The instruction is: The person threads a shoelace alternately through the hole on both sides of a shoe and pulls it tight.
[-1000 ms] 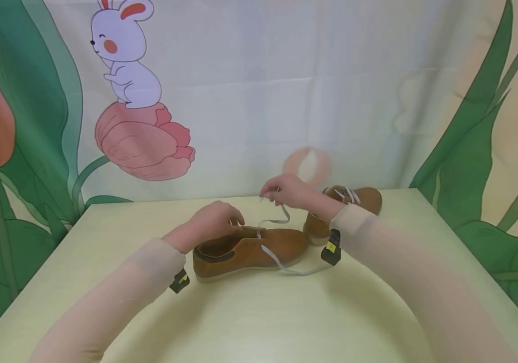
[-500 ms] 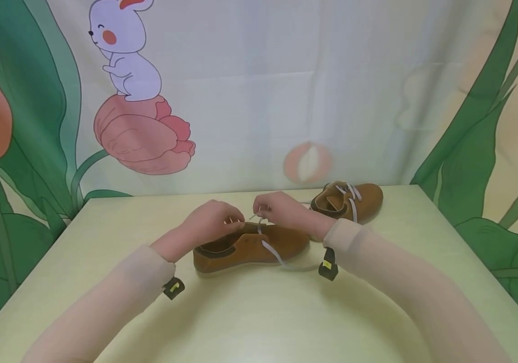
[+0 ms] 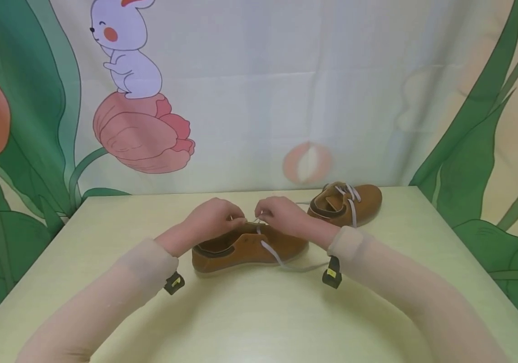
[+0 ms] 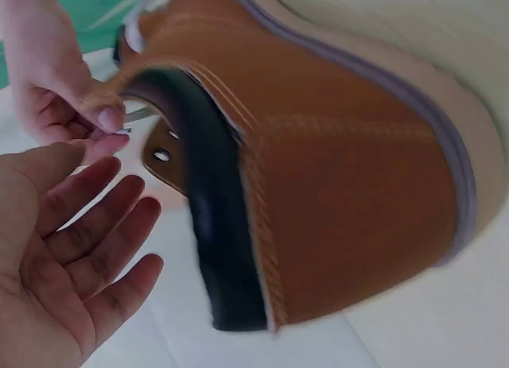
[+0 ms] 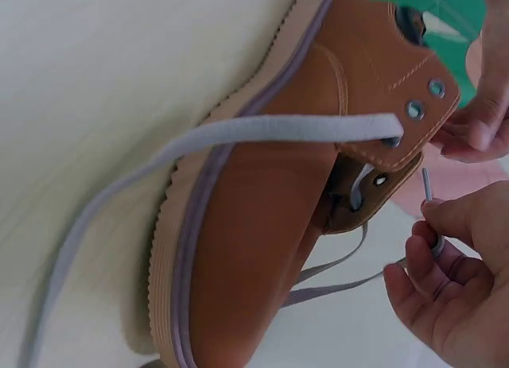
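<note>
A brown shoe (image 3: 222, 262) stands on the table, toe to the right. My right hand (image 3: 283, 216) pinches the thin tip of a grey-white shoelace (image 5: 427, 184) between thumb and forefinger, close to the far eyelet flap (image 5: 374, 195). The lace's other end (image 5: 262, 129) comes out of a near-side eyelet and trails onto the table. Over the shoe's opening, my left hand (image 3: 211, 222) has its fingers loosely bent and spread, thumb and forefinger near the right fingertips. Bare metal eyelets (image 5: 415, 110) show on the near flap.
A second brown shoe (image 3: 365, 204), with lace threaded through it, stands behind and to the right. The pale table (image 3: 259, 317) ends at a curtain (image 3: 240, 126) printed with a rabbit and flowers.
My right hand has come down and nearer to the left hand with the lace tip, from above the far side to the eyelet flap. The left hand has hardly moved.
</note>
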Tool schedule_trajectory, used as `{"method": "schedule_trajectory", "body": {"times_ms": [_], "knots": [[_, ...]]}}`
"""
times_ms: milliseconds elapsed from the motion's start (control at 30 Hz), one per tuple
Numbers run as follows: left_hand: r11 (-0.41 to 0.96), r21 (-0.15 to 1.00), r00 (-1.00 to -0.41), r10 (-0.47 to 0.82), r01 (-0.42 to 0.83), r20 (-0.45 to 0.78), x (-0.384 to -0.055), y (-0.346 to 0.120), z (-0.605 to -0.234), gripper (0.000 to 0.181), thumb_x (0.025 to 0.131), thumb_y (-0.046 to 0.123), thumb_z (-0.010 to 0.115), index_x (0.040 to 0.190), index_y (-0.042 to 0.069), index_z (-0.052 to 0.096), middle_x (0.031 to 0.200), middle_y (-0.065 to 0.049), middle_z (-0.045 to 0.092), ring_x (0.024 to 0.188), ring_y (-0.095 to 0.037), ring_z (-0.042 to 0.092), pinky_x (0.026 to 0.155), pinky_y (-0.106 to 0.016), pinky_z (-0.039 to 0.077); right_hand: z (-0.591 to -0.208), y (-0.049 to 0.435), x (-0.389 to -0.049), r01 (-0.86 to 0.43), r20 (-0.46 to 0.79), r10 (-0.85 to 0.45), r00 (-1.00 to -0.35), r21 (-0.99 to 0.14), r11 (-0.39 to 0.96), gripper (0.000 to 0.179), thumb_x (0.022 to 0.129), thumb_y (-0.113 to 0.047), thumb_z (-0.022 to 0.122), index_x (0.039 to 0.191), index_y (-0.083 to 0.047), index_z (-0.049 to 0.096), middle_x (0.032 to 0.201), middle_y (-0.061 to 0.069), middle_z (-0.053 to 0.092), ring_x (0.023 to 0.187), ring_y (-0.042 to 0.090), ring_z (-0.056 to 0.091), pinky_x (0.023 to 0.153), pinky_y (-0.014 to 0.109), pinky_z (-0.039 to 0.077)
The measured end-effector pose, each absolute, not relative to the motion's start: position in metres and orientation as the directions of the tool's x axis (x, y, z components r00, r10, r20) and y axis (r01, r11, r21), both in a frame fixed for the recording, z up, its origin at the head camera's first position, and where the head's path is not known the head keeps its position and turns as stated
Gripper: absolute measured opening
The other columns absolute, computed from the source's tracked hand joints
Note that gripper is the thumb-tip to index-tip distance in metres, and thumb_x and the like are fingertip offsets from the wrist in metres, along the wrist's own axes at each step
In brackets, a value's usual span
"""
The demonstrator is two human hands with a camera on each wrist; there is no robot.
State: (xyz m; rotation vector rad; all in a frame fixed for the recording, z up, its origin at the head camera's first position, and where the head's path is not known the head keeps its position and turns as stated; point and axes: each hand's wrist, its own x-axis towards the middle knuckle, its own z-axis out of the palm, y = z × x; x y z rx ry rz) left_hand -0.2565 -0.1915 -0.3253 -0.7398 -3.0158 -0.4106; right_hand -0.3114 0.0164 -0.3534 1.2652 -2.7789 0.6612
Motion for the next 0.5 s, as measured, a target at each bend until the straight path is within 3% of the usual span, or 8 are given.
{"method": "schedule_trajectory", "body": {"times_ms": [133,300,500], "knots": [[0.837,0.305,-0.883,0.468,0.454,0.029,-0.251,-0.188,-0.321,0.018,0.098,0.023,0.068,0.098,0.01,0.081,0.082,0.0,0.075,0.076,-0.013,0.06,0.073,-0.027,0.051,-0.348,0.024,-0.298,-0.695,0.184,-0.683,-0.707,-0.36,0.622,0.012,0.101,-0.008,0.06,0.105,-0.007,0.072,0.104,0.008,0.077,0.096,0.021,0.07,0.087,0.037,0.056],[0.838,0.321,-0.882,0.471,0.442,-0.013,-0.245,-0.188,-0.319,0.016,0.096,0.02,0.071,0.097,0.008,0.082,0.085,-0.001,0.077,0.077,-0.012,0.061,0.074,-0.025,0.051,-0.347,0.034,-0.281,-0.647,0.17,-0.643,-0.747,-0.404,0.646,0.008,0.1,-0.014,0.063,0.1,-0.01,0.07,0.094,0.004,0.076,0.077,0.013,0.06,0.074,0.029,0.051],[0.839,0.36,-0.891,0.452,0.407,-0.045,-0.242,-0.186,-0.328,0.017,0.097,0.017,0.069,0.096,0.005,0.081,0.084,-0.004,0.076,0.074,-0.011,0.058,0.07,-0.024,0.049,-0.36,0.039,-0.264,-0.663,0.179,-0.661,-0.729,-0.427,0.615,0.007,0.096,-0.015,0.067,0.091,-0.01,0.068,0.083,0.001,0.076,0.067,0.007,0.054,0.064,0.022,0.045]]}}
